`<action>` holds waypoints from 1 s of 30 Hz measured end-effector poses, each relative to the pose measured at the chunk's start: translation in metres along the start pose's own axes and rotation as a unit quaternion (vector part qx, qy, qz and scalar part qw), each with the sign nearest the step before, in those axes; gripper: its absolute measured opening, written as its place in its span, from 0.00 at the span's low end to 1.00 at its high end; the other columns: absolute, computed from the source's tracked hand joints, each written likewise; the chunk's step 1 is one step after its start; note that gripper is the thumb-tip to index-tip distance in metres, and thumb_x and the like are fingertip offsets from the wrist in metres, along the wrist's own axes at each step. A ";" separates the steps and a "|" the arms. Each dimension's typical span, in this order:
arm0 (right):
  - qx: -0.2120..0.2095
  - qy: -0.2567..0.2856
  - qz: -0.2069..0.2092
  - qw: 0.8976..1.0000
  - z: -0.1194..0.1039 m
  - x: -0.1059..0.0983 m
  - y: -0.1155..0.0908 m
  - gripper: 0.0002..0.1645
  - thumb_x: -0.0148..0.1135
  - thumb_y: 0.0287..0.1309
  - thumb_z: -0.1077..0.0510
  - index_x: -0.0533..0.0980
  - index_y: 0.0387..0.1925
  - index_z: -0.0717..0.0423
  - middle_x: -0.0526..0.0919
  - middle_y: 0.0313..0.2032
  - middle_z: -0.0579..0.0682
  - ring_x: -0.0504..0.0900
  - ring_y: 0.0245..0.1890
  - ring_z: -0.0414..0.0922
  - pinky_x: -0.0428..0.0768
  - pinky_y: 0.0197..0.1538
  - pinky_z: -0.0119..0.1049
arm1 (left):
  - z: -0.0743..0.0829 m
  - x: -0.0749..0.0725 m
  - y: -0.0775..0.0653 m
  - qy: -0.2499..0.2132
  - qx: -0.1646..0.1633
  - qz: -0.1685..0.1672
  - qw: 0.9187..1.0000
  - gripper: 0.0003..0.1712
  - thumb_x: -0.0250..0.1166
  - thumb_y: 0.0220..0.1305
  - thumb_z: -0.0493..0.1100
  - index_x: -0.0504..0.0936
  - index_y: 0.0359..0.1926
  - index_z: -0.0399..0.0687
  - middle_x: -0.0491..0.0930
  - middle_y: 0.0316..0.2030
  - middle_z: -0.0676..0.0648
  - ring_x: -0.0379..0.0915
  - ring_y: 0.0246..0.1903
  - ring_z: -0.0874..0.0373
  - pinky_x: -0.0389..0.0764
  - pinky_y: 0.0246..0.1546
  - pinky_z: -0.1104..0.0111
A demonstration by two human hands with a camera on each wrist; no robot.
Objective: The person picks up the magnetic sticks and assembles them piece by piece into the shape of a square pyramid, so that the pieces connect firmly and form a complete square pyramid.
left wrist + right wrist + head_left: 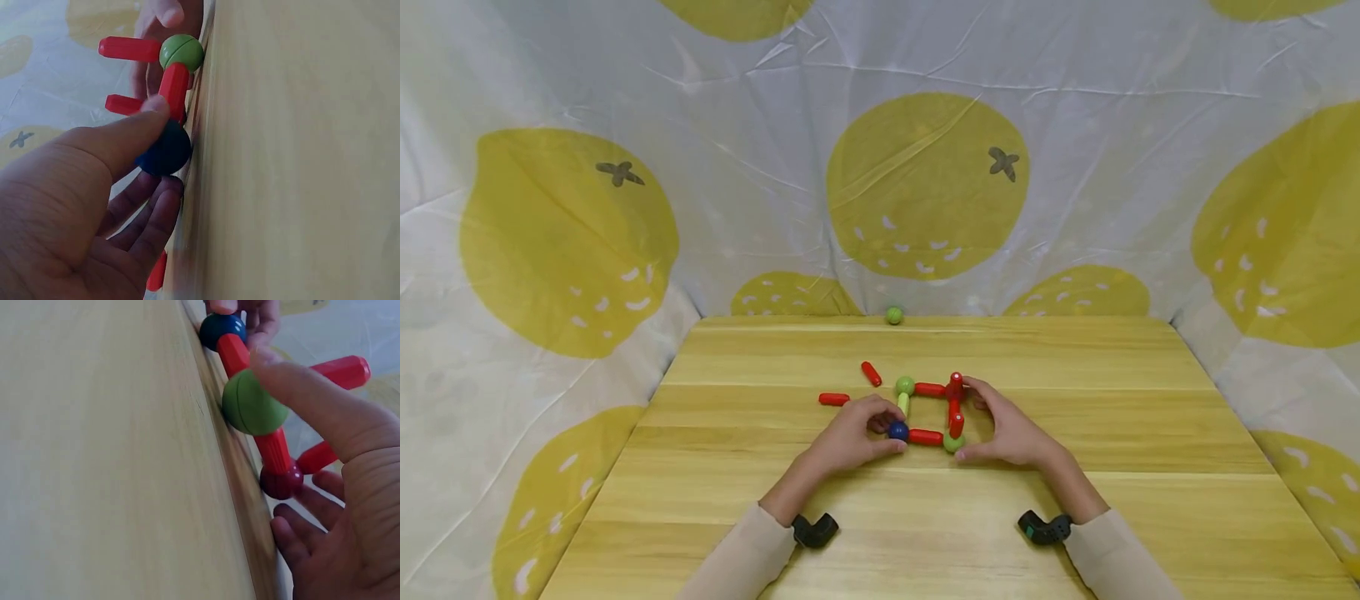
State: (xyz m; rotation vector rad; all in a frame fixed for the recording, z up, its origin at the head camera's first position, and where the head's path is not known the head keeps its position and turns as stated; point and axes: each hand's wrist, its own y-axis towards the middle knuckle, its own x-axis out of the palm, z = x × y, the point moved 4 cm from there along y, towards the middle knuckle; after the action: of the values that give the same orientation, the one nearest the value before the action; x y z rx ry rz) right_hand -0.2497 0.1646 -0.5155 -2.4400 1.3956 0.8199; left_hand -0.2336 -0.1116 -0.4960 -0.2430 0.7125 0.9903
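A square frame of sticks and balls lies flat on the table. Its corners are a blue ball (898,431), a green ball (953,442) at front right, a red ball (282,480) at back right and another green ball (906,386) at back left. Three sides are red sticks; the left one is a yellow-green stick (903,405). Two upright red sticks (342,372) rise from the right-hand corners. My left hand (857,433) pinches the blue ball between thumb and fingers. Around the right side curls my right hand (1011,429), thumb on the front green ball, fingers at the red ball.
Two loose red sticks, a nearer stick (834,399) and a farther stick (871,373), lie left of the frame. A textured green ball (894,316) sits at the table's back edge, against a lemon-print cloth (1075,192). Bare wood (925,533) shows between the forearms.
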 end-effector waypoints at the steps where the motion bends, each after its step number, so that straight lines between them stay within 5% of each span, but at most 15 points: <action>1: 0.002 -0.001 0.003 1.000 0.000 0.000 0.001 0.73 0.87 0.39 0.40 0.53 0.80 0.50 0.66 0.75 0.51 0.68 0.74 0.51 0.69 0.74 0.50 | 0.000 -0.001 0.000 0.000 0.002 -0.003 1.000 0.21 0.78 0.59 0.51 0.84 0.51 0.51 0.82 0.43 0.56 0.80 0.43 0.63 0.85 0.49 0.68; 6: -0.001 0.008 0.003 1.000 -0.001 0.000 0.001 0.70 0.86 0.43 0.45 0.54 0.80 0.52 0.66 0.75 0.55 0.67 0.74 0.54 0.68 0.74 0.53 | -0.008 -0.013 -0.002 0.003 -0.007 -0.003 1.000 0.21 0.73 0.64 0.57 0.85 0.52 0.53 0.84 0.45 0.55 0.80 0.44 0.63 0.84 0.50 0.68; 17: -0.018 0.012 -0.001 1.000 0.003 0.000 0.000 0.66 0.84 0.46 0.46 0.55 0.80 0.49 0.66 0.75 0.53 0.67 0.74 0.54 0.68 0.74 0.52 | -0.041 -0.060 -0.013 0.095 -0.061 0.118 0.987 0.23 0.77 0.61 0.49 0.86 0.56 0.50 0.84 0.55 0.49 0.78 0.57 0.47 0.78 0.61 0.49; 21: -0.016 0.018 -0.001 1.000 0.005 0.001 -0.001 0.67 0.84 0.46 0.45 0.54 0.80 0.48 0.66 0.75 0.53 0.66 0.75 0.54 0.67 0.74 0.54 | -0.048 -0.068 -0.018 0.111 -0.068 0.123 0.984 0.27 0.80 0.57 0.45 0.86 0.58 0.47 0.82 0.58 0.46 0.75 0.61 0.42 0.72 0.65 0.42; 30: -0.016 0.019 0.002 1.000 0.005 0.000 0.000 0.70 0.86 0.43 0.45 0.53 0.80 0.50 0.65 0.75 0.53 0.66 0.75 0.53 0.67 0.74 0.53 | -0.056 -0.069 -0.022 0.109 -0.091 0.118 0.983 0.17 0.73 0.65 0.39 0.87 0.55 0.46 0.84 0.51 0.45 0.81 0.51 0.47 0.81 0.56 0.52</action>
State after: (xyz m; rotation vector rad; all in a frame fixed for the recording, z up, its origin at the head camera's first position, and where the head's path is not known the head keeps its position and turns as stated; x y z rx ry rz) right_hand -0.2516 0.1667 -0.5195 -2.4898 1.4105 0.8076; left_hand -0.2638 -0.1981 -0.4955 -0.4388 0.8638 1.2697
